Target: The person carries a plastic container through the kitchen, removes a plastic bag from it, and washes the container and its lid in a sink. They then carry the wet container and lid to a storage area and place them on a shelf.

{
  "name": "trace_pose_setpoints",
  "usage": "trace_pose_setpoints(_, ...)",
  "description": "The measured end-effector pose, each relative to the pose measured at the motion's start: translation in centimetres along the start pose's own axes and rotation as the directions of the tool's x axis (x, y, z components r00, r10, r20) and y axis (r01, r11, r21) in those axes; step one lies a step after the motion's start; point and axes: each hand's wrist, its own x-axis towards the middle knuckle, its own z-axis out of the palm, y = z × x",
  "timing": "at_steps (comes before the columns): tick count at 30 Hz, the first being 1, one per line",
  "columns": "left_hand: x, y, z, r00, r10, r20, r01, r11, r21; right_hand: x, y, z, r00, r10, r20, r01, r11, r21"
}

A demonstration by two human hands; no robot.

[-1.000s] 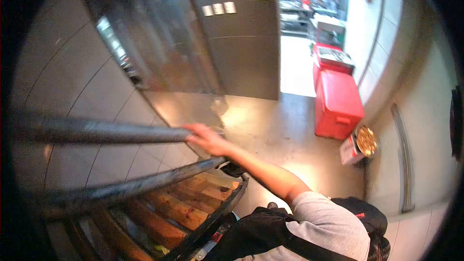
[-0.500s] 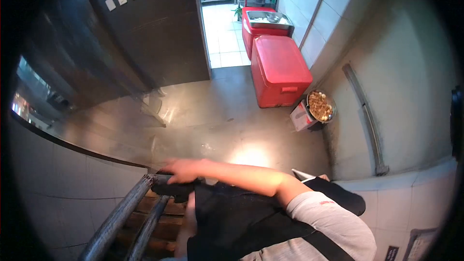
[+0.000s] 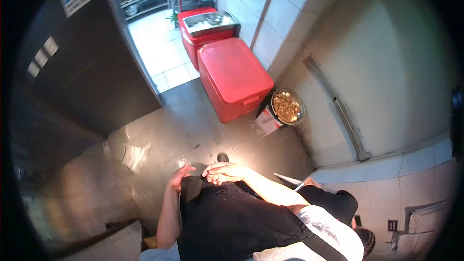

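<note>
My left hand (image 3: 181, 176) is raised in front of my body, fingers partly stretched out toward the right. Beside its palm hangs a dark fold of cloth (image 3: 192, 188), at the edge of my black apron (image 3: 232, 217). Just to the right, my right hand (image 3: 226, 172) hovers over the top edge of the apron. Its fingers are extended and slightly bent, pointing toward the left hand, and a small gap shows between the two hands. Nothing shows in the fingers of either hand.
Two red coolers (image 3: 234, 70) stand by the doorway, the farther one under a metal tray (image 3: 198, 30). A bowl of brown food pieces (image 3: 286, 107) sits near a box (image 3: 268, 121) by the wall. At right, a person's hand (image 3: 311, 182) is beside a pale flat object (image 3: 288, 179).
My right hand has left the dark bundle by the rails and come back in front of the apron. My left hand has come into view. The view has turned, taking the rails out of sight.
</note>
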Motion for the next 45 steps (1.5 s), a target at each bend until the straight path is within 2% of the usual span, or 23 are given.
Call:
trace_pose_setpoints(3,3.7,7.1,-1.6,0.998,-0.015,-0.058,0.017,0.999,0.038,3.9,-4.5,-3.2,0.995,-0.029,0.094,0.025,0.999,0.044)
trace_pose_setpoints(5,5.4,11.8,-1.8,0.99,0.021,-0.137,-0.021,1.0,0.006,6.4,-8.8,-5.0,0.991,0.037,0.131,-0.018,0.989,-0.149)
trace_pose_setpoints(9,5.1,22.8,2.5,0.949,0.289,-0.125,-0.3,0.951,-0.081,10.3,-19.3,-4.8,0.951,0.217,0.221,-0.061,0.831,-0.553)
trace_pose_setpoints(11,5.7,24.9,3.3,0.84,0.533,0.098,-0.483,0.819,-0.311,13.6,-21.7,-6.7,0.929,0.186,0.319,0.023,0.833,-0.553)
trace_pose_setpoints(14,10.4,26.3,2.2,0.875,0.484,-0.003,-0.482,0.871,-0.098,19.4,-26.1,-8.6,0.928,0.373,0.005,-0.068,0.182,-0.981)
trace_pose_setpoints(15,12.2,25.9,1.5,0.895,0.445,-0.04,-0.442,0.895,0.062,21.8,-26.9,-9.7,0.898,0.439,0.007,-0.043,0.103,-0.994)
trace_pose_setpoints(17,16.0,26.0,0.2,0.915,0.401,-0.051,-0.36,0.865,0.349,25.4,-29.6,-11.2,0.857,0.515,0.011,-0.059,0.119,-0.991)
trace_pose_setpoints(19,19.9,28.5,-1.1,0.927,0.375,0.004,-0.317,0.779,0.54,28.4,-32.3,-15.4,0.861,0.357,0.363,0.177,0.458,-0.871)
trace_pose_setpoints(20,21.9,30.6,-1.8,0.933,0.358,0.027,-0.304,0.747,0.591,30.2,-33.9,-16.9,0.843,0.386,0.374,0.121,0.541,-0.832)
trace_pose_setpoints(25,30.2,46.0,-4.6,0.933,0.308,0.189,-0.326,0.492,0.807,36.0,-47.4,-17.2,0.906,0.422,0.023,-0.085,0.234,-0.969)
trace_pose_setpoints(26,31.2,48.8,-4.8,0.937,0.283,0.207,-0.32,0.448,0.835,37.6,-48.3,-18.5,0.929,0.369,0.034,-0.031,0.168,-0.985)
trace_pose_setpoints(27,32.1,51.7,-4.7,0.949,0.242,0.204,-0.294,0.437,0.85,40.3,-47.6,-22.7,0.892,0.379,0.244,0.175,0.209,-0.962)
trace_pose_setpoints(29,35.7,56.4,-5.4,0.976,0.108,0.19,-0.214,0.654,0.726,42.6,-50.0,-24.9,0.9,0.169,0.401,0.311,0.392,-0.866)
trace_pose_setpoints(30,40.9,53.1,-10.6,0.96,0.12,0.253,-0.234,0.84,0.49,42.8,-51.5,-25.1,0.976,0.139,0.166,0.07,0.52,-0.851)
trace_pose_setpoints(31,42.1,55.2,-11.0,0.959,0.135,0.248,-0.243,0.84,0.486,45.6,-51.1,-28.0,0.977,0.124,0.174,0.11,0.404,-0.908)
trace_pose_setpoints(33,43.8,60.0,-11.0,0.752,0.381,0.538,-0.632,0.188,0.752,46.7,-54.9,-28.8,0.983,0.022,0.182,0.17,0.259,-0.951)
trace_pose_setpoints(34,43.3,63.2,-9.7,0.723,0.442,0.531,-0.661,0.219,0.718,48.8,-54.9,-31.6,0.949,-0.101,0.299,0.314,0.209,-0.926)
trace_pose_setpoints(37,46.0,70.2,-10.1,0.661,0.484,0.573,-0.712,0.166,0.682,53.8,-61.1,-35.1,0.938,0.09,0.334,0.318,0.158,-0.935)
trace_pose_setpoints(38,50.5,70.6,-13.2,0.424,0.569,0.705,-0.886,0.1,0.452,55.5,-64.5,-34.2,0.912,0.278,0.301,0.332,-0.072,-0.94)
trace_pose_setpoints(39,51.7,72.1,-14.0,0.422,0.589,0.689,-0.881,0.087,0.465,55.8,-68.3,-32.0,0.901,0.298,0.316,0.353,-0.081,-0.932)
trace_pose_setpoints(41,53.5,76.4,-15.3,0.875,0.266,0.405,-0.475,0.633,0.611,56.5,-75.2,-28.1,0.924,0.283,0.255,0.254,0.043,-0.966)
trace_pose_setpoints(42,53.9,78.6,-15.5,0.872,0.295,0.391,-0.485,0.628,0.608,58.3,-76.1,-29.1,0.894,0.321,0.312,0.352,-0.074,-0.933)
trace_pose_setpoints(45,51.9,83.8,-15.4,0.686,0.478,0.548,-0.708,0.267,0.654,64.0,-78.6,-31.4,0.812,0.462,0.358,0.438,-0.076,-0.896)
